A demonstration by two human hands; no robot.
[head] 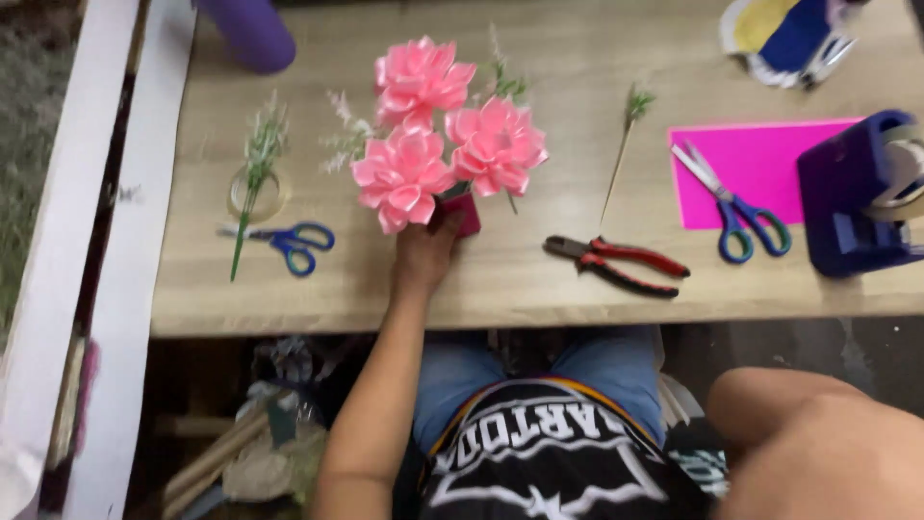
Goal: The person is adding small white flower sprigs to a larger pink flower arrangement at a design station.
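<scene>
My left hand (423, 252) is shut on a small dark pink pot (467, 214) that holds three pink paper flowers (433, 135) with thin green and pale sprigs between them. The bunch stands upright over the middle of the wooden table (539, 294). My forearm reaches up to it from below the table's near edge. My right hand is out of view; only a bare part of that arm (818, 453) shows at the bottom right.
Blue-handled scissors (294, 241), a clear tape roll (258, 195) and a green sprig (255, 164) lie left of the bunch. To its right are red-handled pliers (616, 262), a sprig on a stick (624, 144), pink paper (770, 159) with scissors (731, 202), and a blue tape dispenser (857, 193).
</scene>
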